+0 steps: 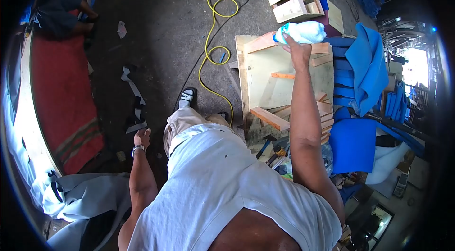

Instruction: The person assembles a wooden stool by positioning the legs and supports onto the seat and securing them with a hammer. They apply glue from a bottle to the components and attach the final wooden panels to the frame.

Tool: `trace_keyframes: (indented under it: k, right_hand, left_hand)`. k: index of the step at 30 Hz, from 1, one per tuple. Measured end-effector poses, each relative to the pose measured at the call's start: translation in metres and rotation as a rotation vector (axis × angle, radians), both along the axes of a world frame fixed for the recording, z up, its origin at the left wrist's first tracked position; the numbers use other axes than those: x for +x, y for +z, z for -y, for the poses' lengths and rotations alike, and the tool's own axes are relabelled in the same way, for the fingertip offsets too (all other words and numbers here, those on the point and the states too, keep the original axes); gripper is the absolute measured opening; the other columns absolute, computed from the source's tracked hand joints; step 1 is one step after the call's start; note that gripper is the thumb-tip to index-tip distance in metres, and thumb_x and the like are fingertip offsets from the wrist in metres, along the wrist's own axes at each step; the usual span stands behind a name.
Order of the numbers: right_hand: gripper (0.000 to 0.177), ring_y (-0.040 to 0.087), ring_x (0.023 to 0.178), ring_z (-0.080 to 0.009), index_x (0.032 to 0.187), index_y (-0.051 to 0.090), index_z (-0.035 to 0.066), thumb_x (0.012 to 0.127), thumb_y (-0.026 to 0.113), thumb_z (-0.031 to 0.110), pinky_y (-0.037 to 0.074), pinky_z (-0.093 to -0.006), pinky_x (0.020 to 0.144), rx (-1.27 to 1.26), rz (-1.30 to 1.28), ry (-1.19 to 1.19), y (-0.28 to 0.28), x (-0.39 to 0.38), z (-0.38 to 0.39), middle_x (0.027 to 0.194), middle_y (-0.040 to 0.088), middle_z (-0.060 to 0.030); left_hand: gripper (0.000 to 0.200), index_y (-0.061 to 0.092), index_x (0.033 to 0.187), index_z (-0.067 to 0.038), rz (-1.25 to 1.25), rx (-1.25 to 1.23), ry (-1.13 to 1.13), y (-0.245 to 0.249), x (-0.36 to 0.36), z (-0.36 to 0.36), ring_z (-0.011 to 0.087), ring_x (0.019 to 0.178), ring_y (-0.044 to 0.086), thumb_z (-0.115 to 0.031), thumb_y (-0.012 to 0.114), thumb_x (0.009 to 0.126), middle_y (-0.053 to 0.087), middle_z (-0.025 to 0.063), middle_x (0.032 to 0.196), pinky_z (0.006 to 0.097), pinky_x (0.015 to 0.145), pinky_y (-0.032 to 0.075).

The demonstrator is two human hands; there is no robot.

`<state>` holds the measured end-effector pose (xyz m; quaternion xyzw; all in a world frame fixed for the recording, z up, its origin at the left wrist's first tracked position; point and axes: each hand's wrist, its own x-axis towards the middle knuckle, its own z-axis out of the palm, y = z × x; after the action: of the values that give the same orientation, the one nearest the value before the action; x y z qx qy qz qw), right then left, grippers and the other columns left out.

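Note:
My right hand [298, 53] is closed around a white plastic bottle [308, 32] near its blue-capped end. The bottle lies roughly sideways above the far edge of a pale wooden board [256, 75]. On that board are several short wood pieces, among them an orange-toned strip [283, 75] and a longer block [269, 118]. Low at my left side hangs my left hand [142, 138], with a wristwatch [138, 148] on the wrist. Its fingers are loosely bent and apart, with nothing visible in them. A grey fabric strip [137, 94] lies on the floor just beyond it.
A yellow cord [208, 56] winds across the floor. Wooden boxes [291, 8] stand beyond the board; blue foam sheets [353, 144] are at right. A hammer [267, 146] lies near my right side. Another person's legs [59, 9] show at upper left, beside a red surface [64, 94].

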<state>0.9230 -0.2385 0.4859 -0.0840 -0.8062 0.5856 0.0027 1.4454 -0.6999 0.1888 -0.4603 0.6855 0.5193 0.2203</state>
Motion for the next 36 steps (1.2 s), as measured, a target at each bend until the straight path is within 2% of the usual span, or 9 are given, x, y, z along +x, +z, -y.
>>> trace_keyframes:
  k: [2, 7, 10, 15, 20, 27, 30, 33, 36]
  right_hand:
    - [0.044, 0.067, 0.095, -0.0197, 0.118, 0.059, -0.001, 0.079, 0.077, 0.009, 0.060, -0.0342, 0.071, 0.101, 0.039, 0.042, -0.008, -0.002, 0.001, 0.110, 0.066, -0.0108]
    - [0.043, 0.067, 0.092, -0.0196, 0.116, 0.061, -0.003, 0.078, 0.078, 0.009, 0.060, -0.0299, 0.065, 0.139, -0.069, -0.048, -0.001, -0.012, 0.001, 0.107, 0.067, -0.0113]
    - [0.037, 0.067, 0.079, -0.0172, 0.104, 0.065, -0.006, 0.075, 0.081, 0.010, 0.057, -0.0280, 0.057, 0.121, -0.169, -0.109, -0.010, -0.023, -0.002, 0.098, 0.069, -0.0114]
    - [0.041, 0.068, 0.089, -0.0222, 0.106, 0.065, -0.004, 0.073, 0.083, 0.013, 0.055, -0.0344, 0.075, 0.264, -0.256, -0.114, -0.024, -0.032, -0.011, 0.101, 0.070, -0.0122]
    - [0.041, 0.068, 0.097, -0.0259, 0.104, 0.067, -0.003, 0.072, 0.083, 0.017, 0.049, -0.0373, 0.091, 0.372, -0.239, -0.100, -0.025, -0.036, -0.016, 0.104, 0.071, -0.0139]
    - [0.039, 0.066, 0.098, -0.0250, 0.105, 0.068, -0.002, 0.073, 0.083, 0.017, 0.048, -0.0371, 0.091, 0.531, -0.256, -0.081, -0.029, -0.040, -0.007, 0.103, 0.071, -0.0128]
    - [0.042, 0.064, 0.102, -0.0258, 0.106, 0.065, -0.002, 0.074, 0.083, 0.017, 0.046, -0.0374, 0.094, 0.592, -0.275, -0.084, -0.043, -0.036, -0.015, 0.105, 0.069, -0.0129]
    - [0.047, 0.061, 0.104, -0.0253, 0.111, 0.057, -0.002, 0.074, 0.082, 0.013, 0.044, -0.0386, 0.096, 0.782, -0.385, -0.042, -0.057, -0.008, -0.043, 0.108, 0.064, -0.0118]
    - [0.053, 0.059, 0.105, -0.0254, 0.115, 0.055, -0.001, 0.071, 0.083, 0.007, 0.044, -0.0391, 0.098, 0.684, -0.430, -0.070, -0.059, 0.010, -0.056, 0.111, 0.062, -0.0109]
  left_hand:
    - [0.028, 0.065, 0.110, -0.005, 0.174, 0.138, 0.244, 0.073, -0.044, -0.022, 0.0192, 0.069, 0.064, -0.021, 0.069, 0.087, 0.067, 0.0054, 0.078, 0.0307, 0.066, 0.051]
    - [0.035, 0.064, 0.113, -0.003, 0.099, -0.046, 0.082, 0.032, -0.027, -0.017, 0.0194, 0.079, 0.066, -0.024, 0.070, 0.086, 0.070, 0.0089, 0.094, 0.0310, 0.074, 0.052]
    - [0.037, 0.064, 0.115, -0.002, 0.060, -0.083, 0.009, 0.023, -0.018, -0.011, 0.0219, 0.091, 0.066, -0.026, 0.069, 0.087, 0.069, 0.0108, 0.105, 0.0318, 0.082, 0.050]
    - [0.038, 0.064, 0.116, -0.003, 0.157, 0.007, 0.111, 0.053, -0.030, -0.011, 0.0275, 0.110, 0.062, -0.030, 0.064, 0.089, 0.065, 0.0127, 0.121, 0.0335, 0.097, 0.047]
    - [0.039, 0.064, 0.116, -0.003, 0.058, -0.108, -0.027, 0.022, -0.004, 0.001, 0.0226, 0.096, 0.065, -0.029, 0.066, 0.088, 0.068, 0.0119, 0.111, 0.0327, 0.086, 0.050]
    - [0.038, 0.064, 0.115, -0.002, 0.159, -0.045, 0.051, 0.086, -0.037, -0.008, 0.0158, 0.075, 0.065, -0.027, 0.068, 0.086, 0.070, 0.0091, 0.097, 0.0298, 0.070, 0.051]
    - [0.037, 0.064, 0.115, -0.003, 0.085, 0.023, -0.019, 0.023, -0.005, 0.014, 0.0158, 0.075, 0.065, -0.025, 0.068, 0.087, 0.070, 0.0083, 0.095, 0.0299, 0.070, 0.051]
    - [0.026, 0.066, 0.108, -0.011, 0.058, -0.081, -0.007, 0.016, -0.008, 0.022, 0.0122, 0.070, 0.059, -0.026, 0.067, 0.087, 0.062, 0.0000, 0.082, 0.0297, 0.058, 0.049]
    - [0.026, 0.066, 0.107, -0.011, 0.101, -0.025, 0.147, 0.042, -0.027, 0.013, 0.0127, 0.069, 0.059, -0.026, 0.068, 0.086, 0.063, 0.0001, 0.080, 0.0301, 0.057, 0.048]
